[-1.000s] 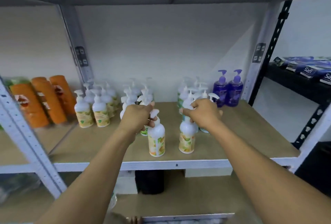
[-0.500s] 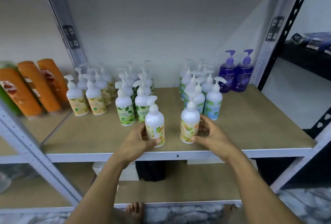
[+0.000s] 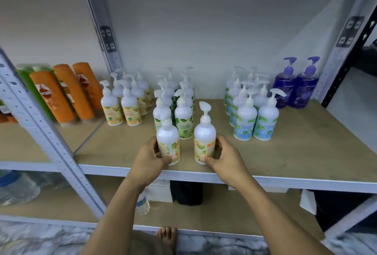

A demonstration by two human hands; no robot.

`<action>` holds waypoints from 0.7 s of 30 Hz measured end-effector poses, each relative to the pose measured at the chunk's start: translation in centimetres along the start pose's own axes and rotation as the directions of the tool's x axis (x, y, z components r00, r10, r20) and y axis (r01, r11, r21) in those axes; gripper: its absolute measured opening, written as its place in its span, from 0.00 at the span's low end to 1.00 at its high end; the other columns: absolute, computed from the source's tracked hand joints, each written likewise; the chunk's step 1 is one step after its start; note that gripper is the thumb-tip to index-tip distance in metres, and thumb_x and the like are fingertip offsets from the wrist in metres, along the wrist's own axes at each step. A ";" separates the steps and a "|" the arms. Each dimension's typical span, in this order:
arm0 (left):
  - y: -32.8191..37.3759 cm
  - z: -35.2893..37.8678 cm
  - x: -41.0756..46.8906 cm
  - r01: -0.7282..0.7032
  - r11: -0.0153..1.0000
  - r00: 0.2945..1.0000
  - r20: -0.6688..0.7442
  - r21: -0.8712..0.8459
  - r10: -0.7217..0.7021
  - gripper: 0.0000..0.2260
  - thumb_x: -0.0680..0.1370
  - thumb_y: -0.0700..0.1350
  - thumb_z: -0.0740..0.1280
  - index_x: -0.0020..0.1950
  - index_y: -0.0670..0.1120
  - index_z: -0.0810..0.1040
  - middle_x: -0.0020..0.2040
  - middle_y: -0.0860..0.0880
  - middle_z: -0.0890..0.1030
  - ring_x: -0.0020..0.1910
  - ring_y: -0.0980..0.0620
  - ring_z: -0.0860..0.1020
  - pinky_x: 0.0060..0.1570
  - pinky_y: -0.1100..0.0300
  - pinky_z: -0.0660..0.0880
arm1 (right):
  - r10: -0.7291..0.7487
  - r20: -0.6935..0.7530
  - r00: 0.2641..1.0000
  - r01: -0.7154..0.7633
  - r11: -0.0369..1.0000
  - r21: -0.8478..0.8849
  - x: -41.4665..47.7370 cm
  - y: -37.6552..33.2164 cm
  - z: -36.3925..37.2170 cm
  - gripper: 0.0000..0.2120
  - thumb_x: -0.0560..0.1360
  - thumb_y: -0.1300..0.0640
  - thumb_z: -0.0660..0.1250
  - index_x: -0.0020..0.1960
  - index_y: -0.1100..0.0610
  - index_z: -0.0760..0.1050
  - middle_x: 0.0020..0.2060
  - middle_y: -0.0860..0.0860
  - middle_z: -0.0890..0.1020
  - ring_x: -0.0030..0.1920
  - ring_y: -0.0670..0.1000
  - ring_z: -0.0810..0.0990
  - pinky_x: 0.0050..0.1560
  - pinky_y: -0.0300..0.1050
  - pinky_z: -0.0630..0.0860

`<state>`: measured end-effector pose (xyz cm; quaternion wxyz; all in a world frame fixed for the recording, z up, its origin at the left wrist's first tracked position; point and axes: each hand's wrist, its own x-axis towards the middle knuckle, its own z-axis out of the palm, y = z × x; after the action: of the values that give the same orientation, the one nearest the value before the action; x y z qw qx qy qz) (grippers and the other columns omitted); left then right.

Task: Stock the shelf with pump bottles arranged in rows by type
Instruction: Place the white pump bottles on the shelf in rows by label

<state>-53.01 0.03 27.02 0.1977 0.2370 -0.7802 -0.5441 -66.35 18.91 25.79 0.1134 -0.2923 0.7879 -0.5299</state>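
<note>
Compared to a second ago, the hands have dropped from the pump heads down to the bottle bodies. They're on the same two bottles as half a second ago, at the front of the tan wooden shelf board (image 3: 306,152) in its grey metal rack. Everything behind looks unmoved:
- orange squeeze tubes (image 3: 67,93) in the next bay on the left
- two purple pump bottles (image 3: 294,89) at the back right
- three double rows of white pump bottles: blue-label rows (image 3: 244,122) on the right, green-label rows (image 3: 183,121) in the middle, yellow-label rows (image 3: 111,109) on the left

The left hand (image 3: 150,157) is wrapped round the lower part of the left bottle (image 3: 167,137), a white plastic pump bottle with a yellow-orange label. The thumb lies across the front near the base. The right hand (image 3: 226,158) grips the right bottle (image 3: 204,138), same type, the same way.

Both bottles stand upright on the board near the front edge, just in front of the green-label rows, close together but not touching.

One change: the left bottle's spout now points toward the camera, where earlier it pointed off to the right. The right bottle's spout points away, toward the back.
</note>
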 end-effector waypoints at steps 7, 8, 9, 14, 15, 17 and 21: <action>-2.2 -3.5 0.5 -0.020 0.999 0.988 -0.150 0.042 0.026 0.24 0.73 0.40 0.77 0.67 0.47 0.74 0.55 0.52 0.84 0.52 0.57 0.83 0.53 0.57 0.80 | 0.026 -0.089 0.996 -0.032 0.997 -0.063 2.2 -0.4 2.5 0.30 0.71 0.59 0.76 0.69 0.48 0.70 0.56 0.43 0.82 0.55 0.45 0.80 0.59 0.48 0.78; -2.4 -3.8 0.6 -0.020 0.999 0.987 -0.161 0.050 0.027 0.24 0.73 0.41 0.77 0.67 0.47 0.74 0.55 0.52 0.84 0.53 0.56 0.82 0.55 0.54 0.80 | 0.035 -0.108 0.994 -0.043 0.996 -0.076 2.5 -0.2 2.5 0.31 0.71 0.59 0.76 0.70 0.48 0.69 0.56 0.44 0.82 0.56 0.46 0.80 0.59 0.50 0.78; -2.4 -4.1 0.7 -0.019 0.998 0.985 -0.168 0.055 0.028 0.24 0.73 0.41 0.77 0.67 0.47 0.74 0.55 0.52 0.84 0.53 0.55 0.82 0.56 0.53 0.80 | 0.039 -0.119 0.992 -0.049 0.995 -0.083 2.7 -0.2 2.4 0.31 0.71 0.59 0.76 0.70 0.48 0.69 0.58 0.44 0.82 0.57 0.47 0.80 0.60 0.51 0.78; -2.4 -4.4 1.2 -0.018 0.999 0.984 -0.176 0.051 0.027 0.21 0.74 0.40 0.77 0.64 0.47 0.75 0.54 0.54 0.84 0.52 0.57 0.82 0.53 0.58 0.80 | 0.015 -0.201 0.979 -0.038 0.993 -0.108 2.5 -0.1 3.0 0.34 0.70 0.57 0.77 0.72 0.48 0.65 0.61 0.47 0.78 0.59 0.51 0.79 0.58 0.51 0.76; -2.4 -4.5 1.2 -0.019 0.998 0.983 -0.182 0.052 0.028 0.20 0.74 0.39 0.76 0.63 0.48 0.74 0.53 0.54 0.84 0.52 0.57 0.82 0.51 0.61 0.79 | 0.000 -0.264 0.965 -0.036 0.991 -0.132 2.2 -0.2 3.3 0.35 0.69 0.56 0.77 0.71 0.50 0.64 0.62 0.49 0.76 0.59 0.53 0.78 0.59 0.54 0.77; -2.3 -4.5 1.2 -0.025 0.998 0.979 -0.201 0.057 0.037 0.20 0.74 0.39 0.76 0.61 0.51 0.73 0.53 0.55 0.83 0.52 0.59 0.81 0.48 0.65 0.76 | -0.099 -0.400 0.911 0.014 0.977 -0.211 1.5 -0.6 3.9 0.31 0.68 0.56 0.77 0.65 0.53 0.65 0.58 0.51 0.72 0.54 0.56 0.78 0.54 0.57 0.77; -2.3 -4.8 1.1 -0.042 0.996 0.970 -0.234 0.079 0.060 0.21 0.74 0.39 0.76 0.62 0.52 0.72 0.53 0.56 0.82 0.51 0.62 0.80 0.44 0.72 0.74 | -0.389 -0.331 0.860 0.280 0.900 -0.333 0.1 -2.4 5.1 0.16 0.72 0.55 0.74 0.54 0.52 0.70 0.46 0.46 0.72 0.44 0.48 0.73 0.44 0.51 0.76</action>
<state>-50.79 -4.91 26.47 0.2942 0.2869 -0.7765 -0.4777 -63.10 14.24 25.85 -0.1815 -0.3274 0.7964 -0.4749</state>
